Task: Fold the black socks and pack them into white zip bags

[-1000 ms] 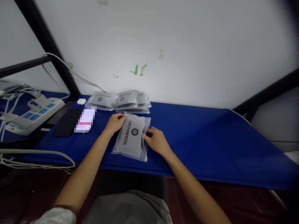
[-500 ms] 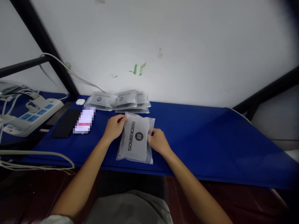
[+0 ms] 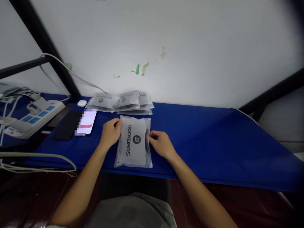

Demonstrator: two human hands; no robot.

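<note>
A frosted zip bag point(image 3: 136, 148) with dark ROCKBROS lettering and a round logo lies near the front edge of the blue table point(image 3: 201, 142). My left hand point(image 3: 111, 132) pinches its upper left corner. At the bag's right side, where the zip edge gapes a little, my right hand point(image 3: 161, 143) grips the edge with closed fingers. The white slider sits at the lower right corner. Behind the bag, several similar bags point(image 3: 128, 98) lie in overlapping piles against the wall.
Left of the hands are a lit phone point(image 3: 86, 122), a black phone point(image 3: 67, 126) and a small white case point(image 3: 82, 103). A power strip point(image 3: 39, 117) with cables stands farther left. Black metal bars point(image 3: 47, 41) slant at both sides.
The bag has shifted slightly left, with my left hand moving left along with it. My right hand's fingers have come out from the bag's opening to its right edge.
</note>
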